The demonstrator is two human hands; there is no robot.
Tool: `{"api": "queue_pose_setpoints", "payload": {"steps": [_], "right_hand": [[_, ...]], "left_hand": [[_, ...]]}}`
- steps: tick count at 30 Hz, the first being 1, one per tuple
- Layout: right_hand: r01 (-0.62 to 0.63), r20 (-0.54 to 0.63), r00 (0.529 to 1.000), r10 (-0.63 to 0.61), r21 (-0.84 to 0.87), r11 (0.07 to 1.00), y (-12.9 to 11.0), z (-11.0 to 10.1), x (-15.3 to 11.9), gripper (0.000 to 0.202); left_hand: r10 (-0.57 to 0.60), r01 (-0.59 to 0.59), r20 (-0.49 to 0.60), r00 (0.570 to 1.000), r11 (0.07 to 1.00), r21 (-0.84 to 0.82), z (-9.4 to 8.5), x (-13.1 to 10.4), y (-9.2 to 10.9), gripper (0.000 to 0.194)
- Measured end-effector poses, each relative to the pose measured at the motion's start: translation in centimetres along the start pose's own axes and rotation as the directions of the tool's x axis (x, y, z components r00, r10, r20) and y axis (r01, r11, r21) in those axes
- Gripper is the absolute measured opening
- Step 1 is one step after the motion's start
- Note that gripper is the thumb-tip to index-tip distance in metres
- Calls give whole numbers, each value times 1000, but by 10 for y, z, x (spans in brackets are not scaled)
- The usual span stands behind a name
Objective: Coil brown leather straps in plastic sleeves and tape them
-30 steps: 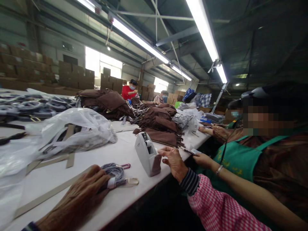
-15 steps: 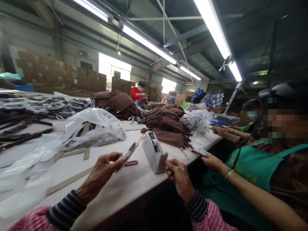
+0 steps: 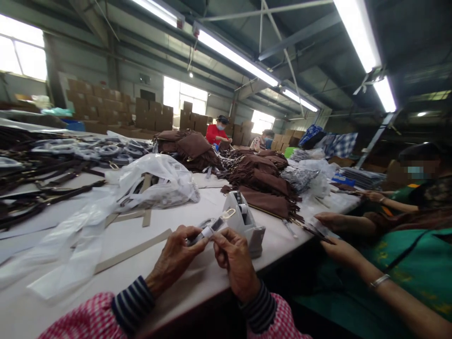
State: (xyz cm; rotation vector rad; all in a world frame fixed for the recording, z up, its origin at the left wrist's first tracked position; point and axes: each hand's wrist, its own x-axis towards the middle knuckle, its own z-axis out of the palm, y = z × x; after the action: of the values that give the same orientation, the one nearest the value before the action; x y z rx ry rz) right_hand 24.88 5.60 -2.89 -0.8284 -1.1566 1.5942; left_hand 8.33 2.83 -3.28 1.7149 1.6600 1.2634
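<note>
My left hand (image 3: 180, 256) is closed round a dark strap (image 3: 216, 224) wrapped in clear plastic, with a gold clasp (image 3: 229, 213) at its upper end. Against the white band on this strap, my right hand (image 3: 235, 259) presses thumb and forefinger together in a pinch. Any bit of tape between those fingertips is too small to make out. Just behind my right hand stands a pale grey tape dispenser (image 3: 256, 235) on the white table (image 3: 183, 294).
A clear plastic bag (image 3: 165, 181) of straps and a grey-beige strip (image 3: 132, 252) lie left. Brown fringed bags (image 3: 266, 202) are heaped beyond the dispenser. Dark straps (image 3: 60, 183) cover the far left. On the right, a co-worker's hand (image 3: 341, 252) holds another strap by the table edge.
My right hand has left the dispenser's front edge and come to the strap. My left hand has brought the strap close to it. The view has swung left.
</note>
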Motion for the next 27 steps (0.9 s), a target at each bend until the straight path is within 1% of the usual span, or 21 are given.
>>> {"api": "queue_pose_setpoints", "payload": {"steps": [2,5,9,11,14,17,18,20,23,25,27], "right_hand": [[-8,-8,1000,8,-12,1000,7,5,10,43],[-19,-15,1000,19,-55,998,12,5,17,44],[-16,-25,1000,13,-103,995,14,2,19,44],[18,-17,1000,-21,-152,988,15,2,19,43],[73,21,997,-70,-213,974,15,1,19,42],[86,52,996,-76,-234,968,14,1,20,43],[97,51,995,-87,-234,967,14,1,20,44],[125,41,992,-119,-215,969,15,2,21,47],[145,36,989,-141,-159,977,16,3,23,50],[141,48,990,-135,-149,979,16,2,26,49],[126,71,991,-115,-167,978,17,-1,27,47]], "left_hand": [[-1,1,-32,999,1000,-5,0,0,0,38],[-14,14,-66,998,1000,2,1,2,1,36],[1,3,-70,998,998,64,0,2,5,33],[4,0,-58,998,998,66,-3,1,7,32],[-7,7,-12,1000,1000,-3,-9,0,9,35],[-50,61,72,996,985,-160,-13,-2,10,39],[-74,99,112,991,968,-233,-14,-3,9,41],[-118,191,203,972,901,-390,-13,-4,8,45],[-141,318,328,934,749,-581,-12,-5,6,45],[-138,368,375,917,655,-660,-11,-5,4,42],[-139,395,395,908,601,-695,-10,-4,2,40]]}}
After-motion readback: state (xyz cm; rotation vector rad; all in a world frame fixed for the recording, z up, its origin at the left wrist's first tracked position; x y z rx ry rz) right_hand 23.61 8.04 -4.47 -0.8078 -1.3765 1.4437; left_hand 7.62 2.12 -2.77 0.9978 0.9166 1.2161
